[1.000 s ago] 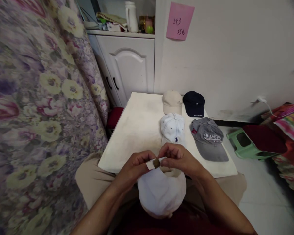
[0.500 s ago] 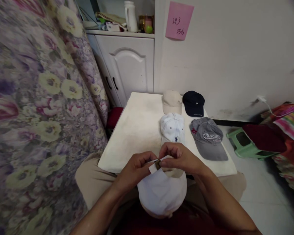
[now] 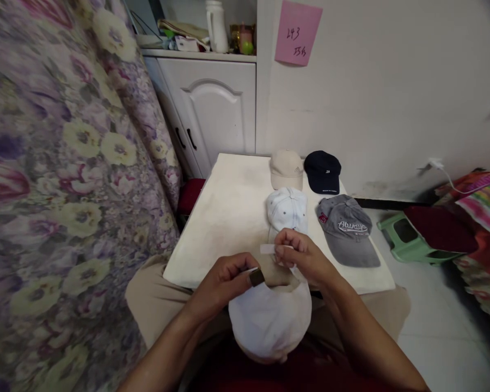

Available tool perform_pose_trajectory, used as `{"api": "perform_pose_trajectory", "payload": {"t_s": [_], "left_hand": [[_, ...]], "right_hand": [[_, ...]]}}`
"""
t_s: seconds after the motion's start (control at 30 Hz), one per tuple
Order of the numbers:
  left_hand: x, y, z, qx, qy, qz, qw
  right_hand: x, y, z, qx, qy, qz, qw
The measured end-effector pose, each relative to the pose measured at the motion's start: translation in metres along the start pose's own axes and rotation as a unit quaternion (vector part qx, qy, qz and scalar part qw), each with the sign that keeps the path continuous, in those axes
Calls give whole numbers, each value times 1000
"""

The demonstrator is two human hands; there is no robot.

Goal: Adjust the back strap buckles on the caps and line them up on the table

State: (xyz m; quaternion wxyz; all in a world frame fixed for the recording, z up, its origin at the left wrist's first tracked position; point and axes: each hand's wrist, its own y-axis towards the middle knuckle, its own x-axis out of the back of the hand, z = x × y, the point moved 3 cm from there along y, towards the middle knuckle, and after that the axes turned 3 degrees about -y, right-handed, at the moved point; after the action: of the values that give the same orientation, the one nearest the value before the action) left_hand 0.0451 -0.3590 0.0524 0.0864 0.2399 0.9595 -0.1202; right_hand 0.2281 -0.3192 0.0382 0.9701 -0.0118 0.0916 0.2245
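Observation:
A white baseball cap [image 3: 269, 324] is held above my lap, its back opening towards the table. My left hand [image 3: 231, 280] is closed on the buckle end of the cap's back strap, where a dark metal buckle [image 3: 257, 277] shows by the thumb. My right hand [image 3: 300, 255] pinches the white strap [image 3: 268, 249], whose loose end points left, apart from the buckle. Just beyond my right hand lies a pale blue cap [image 3: 286, 209], partly hidden by it. A grey cap [image 3: 347, 228] with lettering rests to the right.
A beige cap [image 3: 286, 170] and a navy cap [image 3: 323, 171] lie at the back of the cream tabletop [image 3: 224, 212]. A floral curtain [image 3: 77, 190] hangs on the left, a white cabinet [image 3: 216, 109] stands behind, and a green stool [image 3: 400, 234] is on the right.
The strap has come out of the buckle. My right hand has moved a little up and right with the strap, while my left hand stays at the buckle.

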Motion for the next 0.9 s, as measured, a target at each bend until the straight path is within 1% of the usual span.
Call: {"api": "perform_pose_trajectory", "payload": {"t_s": [0.13,0.27,0.43,0.5,0.57,0.63,0.7,0.73,0.77,0.8,0.83,0.9], "left_hand": [[0,0,3,13,-19,-6,1000],[0,3,7,23,-44,-6,999],[0,6,15,-2,-83,11,997],[-1,7,19,-1,-67,11,998],[-2,7,21,7,-46,-1,999],[-2,5,17,5,-31,-8,999],[-2,4,8,-20,-13,-4,1000],[-1,3,1,-40,-2,-2,999],[-1,2,-5,-64,9,-1,998],[-1,1,-11,-91,14,1,996],[0,0,-16,-120,15,4,993],[-1,0,-21,-166,3,15,986]], "right_hand": [[5,-3,-3,27,120,-55,991],[12,-9,-5,48,166,-99,980],[16,-15,-16,40,135,-121,983],[15,-16,-18,43,128,-122,983],[16,-17,-18,47,119,-129,983],[18,-17,-12,65,98,-156,981],[23,-18,-2,101,86,-189,973],[25,-19,3,122,88,-194,969],[27,-20,8,139,93,-185,968],[28,-20,12,149,99,-161,971],[28,-20,15,149,100,-127,975],[26,-19,16,129,85,-45,987]]}}
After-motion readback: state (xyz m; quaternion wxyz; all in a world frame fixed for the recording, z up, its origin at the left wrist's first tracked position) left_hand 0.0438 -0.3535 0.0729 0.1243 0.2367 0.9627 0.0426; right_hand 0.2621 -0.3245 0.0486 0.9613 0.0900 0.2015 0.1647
